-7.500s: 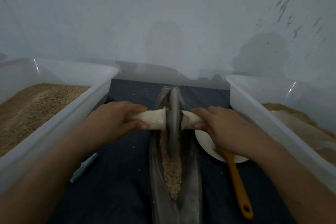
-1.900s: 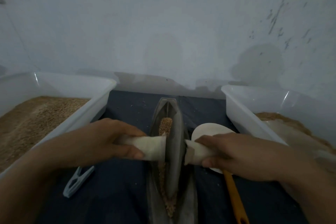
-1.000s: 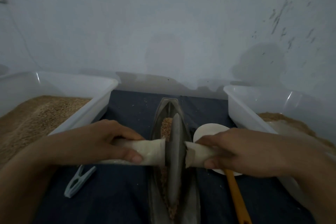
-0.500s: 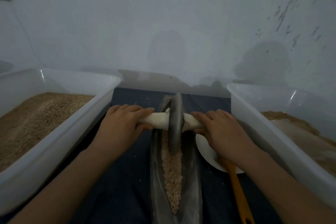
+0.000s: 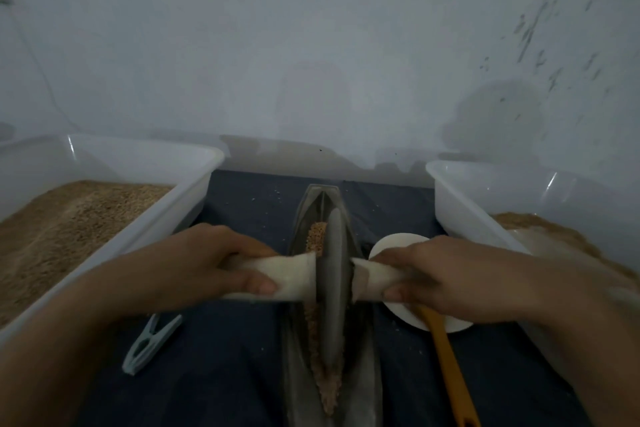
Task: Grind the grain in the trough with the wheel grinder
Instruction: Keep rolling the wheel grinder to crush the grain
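A long boat-shaped metal trough (image 5: 367, 388) lies lengthwise on the dark cloth, pointing away from me. Brown grain (image 5: 316, 236) fills its groove ahead of and behind the wheel. The grey grinder wheel (image 5: 333, 291) stands on edge in the groove at about mid-length. Pale wrapped handles stick out on both sides of it. My left hand (image 5: 204, 267) grips the left handle (image 5: 287, 276). My right hand (image 5: 446, 282) grips the right handle (image 5: 372, 279).
A clear bin (image 5: 194, 184) of grain stands at the left and another clear bin (image 5: 457, 204) at the right. A white dish (image 5: 398, 243) with an orange-handled tool (image 5: 450, 371) lies right of the trough. A pale clothes peg (image 5: 149, 345) lies at the left. The wall rises close behind.
Half a second ago the wheel was at the trough's far end with my arms stretched out. Now both hands have drawn it back toward me, uncovering grain at the far end.
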`<state>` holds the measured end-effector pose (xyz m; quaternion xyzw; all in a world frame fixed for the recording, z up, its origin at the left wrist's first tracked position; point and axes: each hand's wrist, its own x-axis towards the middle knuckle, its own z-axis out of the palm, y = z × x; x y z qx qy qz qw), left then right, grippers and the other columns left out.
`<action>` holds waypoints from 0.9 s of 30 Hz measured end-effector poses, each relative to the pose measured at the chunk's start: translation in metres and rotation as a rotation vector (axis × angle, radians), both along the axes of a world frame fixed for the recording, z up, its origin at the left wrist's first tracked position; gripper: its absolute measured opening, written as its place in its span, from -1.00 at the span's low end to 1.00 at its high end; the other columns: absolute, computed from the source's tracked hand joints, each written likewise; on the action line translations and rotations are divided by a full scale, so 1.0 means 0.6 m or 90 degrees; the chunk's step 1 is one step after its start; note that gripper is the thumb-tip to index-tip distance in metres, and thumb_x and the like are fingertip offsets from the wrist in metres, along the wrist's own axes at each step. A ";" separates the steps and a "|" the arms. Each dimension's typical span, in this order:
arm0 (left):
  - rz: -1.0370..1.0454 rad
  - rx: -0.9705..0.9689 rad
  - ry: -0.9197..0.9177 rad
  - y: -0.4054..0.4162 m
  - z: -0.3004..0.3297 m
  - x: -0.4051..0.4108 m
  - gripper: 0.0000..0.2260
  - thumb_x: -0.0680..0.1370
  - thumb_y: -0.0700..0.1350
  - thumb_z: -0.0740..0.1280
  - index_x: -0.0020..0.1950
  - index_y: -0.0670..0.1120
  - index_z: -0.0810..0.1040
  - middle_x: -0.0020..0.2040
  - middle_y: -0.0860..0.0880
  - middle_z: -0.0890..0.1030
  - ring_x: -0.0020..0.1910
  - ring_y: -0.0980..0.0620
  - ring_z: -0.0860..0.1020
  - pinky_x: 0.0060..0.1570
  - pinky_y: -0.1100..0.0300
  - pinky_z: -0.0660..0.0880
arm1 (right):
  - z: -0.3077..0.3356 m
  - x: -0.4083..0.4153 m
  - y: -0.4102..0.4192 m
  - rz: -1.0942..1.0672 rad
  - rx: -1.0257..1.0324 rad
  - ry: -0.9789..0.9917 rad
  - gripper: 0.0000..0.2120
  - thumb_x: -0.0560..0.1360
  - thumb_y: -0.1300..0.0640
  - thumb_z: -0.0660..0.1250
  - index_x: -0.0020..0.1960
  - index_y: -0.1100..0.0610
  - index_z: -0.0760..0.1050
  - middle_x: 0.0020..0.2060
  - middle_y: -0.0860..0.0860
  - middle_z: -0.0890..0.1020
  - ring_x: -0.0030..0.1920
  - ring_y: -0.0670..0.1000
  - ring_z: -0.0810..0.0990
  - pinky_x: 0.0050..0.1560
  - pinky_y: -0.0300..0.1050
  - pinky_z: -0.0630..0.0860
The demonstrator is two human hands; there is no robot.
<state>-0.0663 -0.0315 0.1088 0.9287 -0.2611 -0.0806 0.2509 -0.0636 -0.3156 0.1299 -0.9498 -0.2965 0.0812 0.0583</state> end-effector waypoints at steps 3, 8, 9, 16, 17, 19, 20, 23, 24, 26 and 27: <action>0.142 0.011 -0.115 -0.016 -0.021 0.019 -0.70 0.44 0.21 0.29 0.17 0.32 0.47 0.05 0.23 0.59 -0.01 0.26 0.53 0.05 0.25 0.44 | -0.030 0.033 0.007 -0.050 -0.006 -0.138 -0.67 0.58 -0.11 0.12 0.34 -0.18 0.28 -0.01 -0.11 0.52 -0.03 -0.12 0.48 -0.02 -0.18 0.39; 0.236 0.058 -0.436 -0.049 -0.066 0.039 -0.58 0.48 0.02 0.37 0.33 0.05 0.47 0.15 0.01 0.59 0.13 -0.05 0.53 0.16 0.05 0.32 | -0.094 0.072 0.016 -0.134 -0.005 -0.416 -0.58 0.62 -0.05 0.05 0.46 -0.14 0.11 0.16 -0.10 0.46 0.16 -0.06 0.39 0.18 -0.22 0.12; 0.235 0.058 -0.449 -0.050 -0.067 0.042 -0.58 0.48 0.01 0.38 0.33 0.04 0.47 0.15 0.01 0.60 0.13 -0.06 0.53 0.16 0.05 0.31 | -0.098 0.074 0.016 -0.134 -0.002 -0.418 -0.58 0.62 -0.04 0.05 0.46 -0.13 0.11 0.17 -0.09 0.45 0.16 -0.06 0.38 0.19 -0.23 0.10; 0.110 0.023 -0.230 -0.019 -0.029 0.023 -0.62 0.40 0.18 0.38 0.20 0.33 0.46 -0.03 0.32 0.56 0.00 0.32 0.49 -0.04 0.42 0.35 | -0.035 0.031 0.010 -0.035 -0.049 -0.186 -0.58 0.54 -0.14 0.19 0.37 -0.12 0.26 0.06 -0.09 0.51 0.05 -0.08 0.46 -0.06 -0.21 0.30; 0.073 -0.006 -0.160 -0.013 -0.020 0.015 -0.66 0.35 0.23 0.37 0.12 0.39 0.47 -0.08 0.38 0.56 -0.04 0.37 0.50 -0.10 0.47 0.37 | -0.023 0.019 0.008 -0.014 -0.047 -0.133 -0.59 0.53 -0.14 0.21 0.35 -0.13 0.29 -0.01 -0.16 0.50 -0.03 -0.16 0.45 -0.09 -0.25 0.32; -0.002 -0.061 -0.045 -0.003 -0.003 0.003 -0.70 0.30 0.33 0.34 0.03 0.41 0.54 -0.06 0.40 0.58 -0.06 0.38 0.53 -0.11 0.48 0.42 | -0.003 -0.001 -0.001 0.012 -0.047 -0.051 -0.61 0.50 -0.18 0.23 0.31 -0.17 0.32 -0.23 -0.26 0.41 -0.23 -0.28 0.38 -0.25 -0.36 0.25; -0.036 -0.070 -0.002 0.003 0.003 0.000 -0.67 0.31 0.36 0.33 0.06 0.40 0.54 -0.03 0.36 0.59 -0.05 0.34 0.56 -0.08 0.43 0.44 | 0.004 -0.009 -0.005 0.017 -0.049 -0.027 -0.61 0.50 -0.20 0.23 0.30 -0.20 0.32 -0.29 -0.27 0.37 -0.29 -0.31 0.35 -0.29 -0.36 0.24; -0.084 -0.054 0.055 0.009 0.011 -0.005 -0.62 0.33 0.38 0.30 0.12 0.39 0.50 0.02 0.31 0.61 0.00 0.30 0.57 0.00 0.37 0.46 | 0.013 -0.018 -0.010 0.024 -0.041 -0.010 -0.61 0.48 -0.23 0.22 0.29 -0.22 0.32 -0.34 -0.28 0.36 -0.31 -0.37 0.36 -0.28 -0.36 0.26; -0.078 -0.048 0.054 0.008 0.009 -0.004 -0.64 0.36 0.37 0.29 0.12 0.37 0.52 0.02 0.31 0.61 0.00 0.30 0.57 0.01 0.37 0.45 | 0.011 -0.016 -0.008 0.023 -0.035 -0.019 -0.62 0.49 -0.22 0.22 0.29 -0.22 0.33 -0.33 -0.29 0.36 -0.30 -0.38 0.36 -0.28 -0.36 0.26; -0.030 -0.033 0.011 0.003 0.000 0.002 -0.65 0.35 0.36 0.26 0.09 0.35 0.55 0.00 0.31 0.62 -0.03 0.33 0.56 0.01 0.34 0.46 | -0.001 -0.008 0.000 0.011 -0.020 -0.059 -0.66 0.52 -0.16 0.20 0.28 -0.20 0.34 -0.27 -0.27 0.39 -0.23 -0.30 0.39 -0.25 -0.35 0.26; 0.011 -0.021 -0.021 -0.001 -0.006 0.008 -0.64 0.32 0.36 0.24 0.08 0.36 0.53 -0.02 0.29 0.62 -0.06 0.34 0.56 0.01 0.31 0.47 | -0.010 0.000 0.004 -0.002 -0.013 -0.094 -0.67 0.54 -0.13 0.19 0.29 -0.17 0.34 -0.20 -0.24 0.44 -0.15 -0.25 0.43 -0.20 -0.29 0.29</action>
